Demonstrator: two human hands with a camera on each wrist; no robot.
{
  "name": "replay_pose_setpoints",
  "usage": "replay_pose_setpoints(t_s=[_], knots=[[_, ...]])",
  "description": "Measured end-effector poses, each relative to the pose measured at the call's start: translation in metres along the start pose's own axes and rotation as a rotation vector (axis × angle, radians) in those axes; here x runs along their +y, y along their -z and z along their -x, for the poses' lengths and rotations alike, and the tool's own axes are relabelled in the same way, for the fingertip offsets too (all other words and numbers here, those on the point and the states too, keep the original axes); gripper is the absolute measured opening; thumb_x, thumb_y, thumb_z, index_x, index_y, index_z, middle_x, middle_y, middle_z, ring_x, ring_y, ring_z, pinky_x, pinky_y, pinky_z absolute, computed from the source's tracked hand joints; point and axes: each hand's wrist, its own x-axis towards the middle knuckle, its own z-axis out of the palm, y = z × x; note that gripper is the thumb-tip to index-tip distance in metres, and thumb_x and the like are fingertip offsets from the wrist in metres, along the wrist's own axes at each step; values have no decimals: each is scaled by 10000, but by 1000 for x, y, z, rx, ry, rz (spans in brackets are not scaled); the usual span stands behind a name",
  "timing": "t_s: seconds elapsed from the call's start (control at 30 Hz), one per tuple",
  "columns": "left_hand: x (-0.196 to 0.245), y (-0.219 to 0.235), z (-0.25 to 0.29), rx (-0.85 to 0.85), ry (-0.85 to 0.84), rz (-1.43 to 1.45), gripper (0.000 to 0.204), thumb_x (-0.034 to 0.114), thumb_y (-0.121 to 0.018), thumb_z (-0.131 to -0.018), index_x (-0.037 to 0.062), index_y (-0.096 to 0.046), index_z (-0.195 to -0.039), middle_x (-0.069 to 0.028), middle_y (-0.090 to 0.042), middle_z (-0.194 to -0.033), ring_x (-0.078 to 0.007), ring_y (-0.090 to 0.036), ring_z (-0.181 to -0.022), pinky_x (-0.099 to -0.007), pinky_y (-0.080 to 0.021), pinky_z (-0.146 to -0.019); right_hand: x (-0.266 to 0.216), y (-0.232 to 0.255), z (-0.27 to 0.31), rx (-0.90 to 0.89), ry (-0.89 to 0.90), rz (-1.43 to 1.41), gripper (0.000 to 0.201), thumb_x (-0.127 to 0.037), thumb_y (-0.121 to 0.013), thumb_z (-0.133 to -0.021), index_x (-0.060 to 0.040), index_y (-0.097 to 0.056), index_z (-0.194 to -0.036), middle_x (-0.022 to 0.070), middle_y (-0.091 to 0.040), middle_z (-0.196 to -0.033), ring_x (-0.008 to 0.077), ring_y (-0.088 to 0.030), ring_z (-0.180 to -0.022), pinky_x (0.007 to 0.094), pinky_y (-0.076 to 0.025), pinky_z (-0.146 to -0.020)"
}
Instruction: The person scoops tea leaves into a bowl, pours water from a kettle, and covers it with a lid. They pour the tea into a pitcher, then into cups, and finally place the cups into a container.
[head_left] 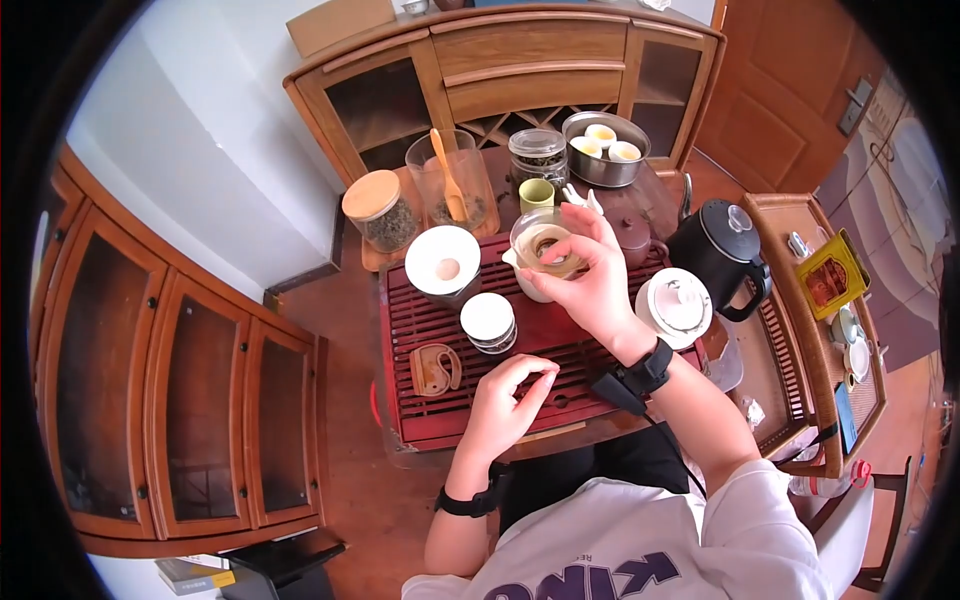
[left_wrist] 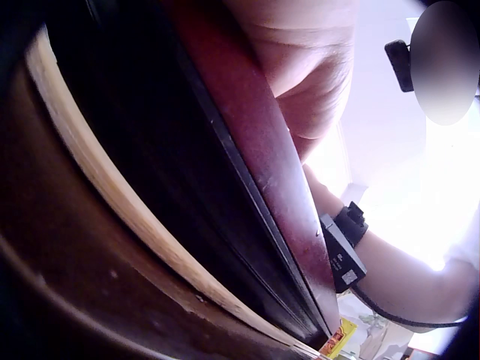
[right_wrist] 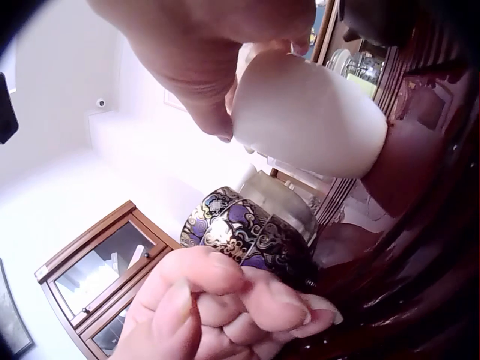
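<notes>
My right hand [head_left: 595, 285] reaches over the red slatted tea tray [head_left: 400, 425] and grips a white pitcher [right_wrist: 307, 116] by its rim, thumb on one side and fingers on the other. Brown shows inside the pitcher from above, and a clear glass rim [head_left: 540, 213] overlaps it in the head view. My left hand [head_left: 510, 395] is at the tray's front edge, fingers loosely curled and holding nothing. Ahead of it stands a jar with a white lid [head_left: 488, 317]. Left of that hand lies a small wooden piece [head_left: 432, 370].
A white bowl [head_left: 430, 250] tops a dark vessel at back left. A lidded white bowl [head_left: 675, 305], brown teapot [head_left: 632, 240] and black kettle [head_left: 715, 250] stand right. Behind are a wood-lidded tea jar [head_left: 385, 215], a green cup [head_left: 537, 195] and a metal pot [head_left: 607, 180].
</notes>
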Motion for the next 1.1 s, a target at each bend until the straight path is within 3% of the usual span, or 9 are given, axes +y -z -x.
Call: replay_pose_setpoints(t_s=[0.2,0.3,0.4,0.47,0.57,0.8,0.87,0.97,1.1], knots=[[1,1,-1,-10,-8,-9,115,37,-664,-938,-5,-678,-1045,-96,-696,-960,-174,-669,-847,-281,-534,-728,-3,-1,4,-62,27,-23,312,-180,-919,-647,-79,-673,-811,218,-469,-1406,397,-508,-1296,458,-437,-1070],[6,1,-1,-20,60,17,107,8,-664,-925,-18,-687,-1026,-96,-717,-974,-174,-676,-910,-305,-529,-838,-4,-1,5,-31,-18,5,414,-168,-915,-651,-85,-655,-961,203,-500,-1376,392,-518,-1280,457,-441,-1066],[5,1,0,-20,50,3,105,6,-666,-923,-17,-687,-1023,-94,-715,-972,-170,-673,-905,-302,-527,-836,5,-4,6,-16,22,-21,612,-159,-916,-653,-76,-584,-1160,177,-537,-1330,345,-541,-1258,428,-462,-1043],[5,1,-1,-18,48,3,104,7,-666,-923,-16,-688,-1022,-94,-715,-971,-171,-674,-905,-302,-527,-836,8,-5,9,-132,-225,-305,820,-83,-909,-670,-45,-454,-1351,143,-483,-1422,247,-528,-1297,378,-435,-1095],[6,1,-1,-17,47,3,104,8,-668,-921,-14,-690,-1020,-93,-715,-970,-173,-675,-904,-302,-526,-835,10,-6,10,-60,-146,-276,897,-65,-904,-680,-26,-400,-1421,126,-488,-1420,218,-518,-1297,358,-428,-1106],[7,2,-1,-19,56,-11,103,8,-674,-916,-10,-693,-1016,-95,-716,-967,-179,-677,-903,-307,-528,-837,3,-5,8,-27,-49,-216,905,-77,-910,-684,-30,-400,-1429,123,-519,-1388,202,-536,-1270,349,-446,-1085],[6,1,-1,-17,43,-8,102,6,-673,-916,-9,-694,-1014,-95,-716,-968,-180,-677,-903,-308,-529,-836,15,-5,9,-164,-148,-203,826,-78,-907,-685,-31,-440,-1365,114,-564,-1329,186,-574,-1209,336,-473,-1051],[3,1,-1,-13,27,-4,100,0,-670,-915,-9,-692,-1012,-95,-717,-971,-181,-679,-905,-309,-530,-837,20,-11,9,-71,-113,-257,710,-142,-908,-649,-27,-515,-1230,122,-609,-1205,229,-613,-1124,357,-500,-973],[0,1,0,-11,12,12,98,-6,-668,-915,-5,-691,-1010,-92,-721,-983,-182,-682,-917,-311,-533,-847,9,-6,3,-97,-195,-306,670,-134,-893,-665,-29,-513,-1207,117,-632,-1149,198,-628,-1067,340,-515,-935]])
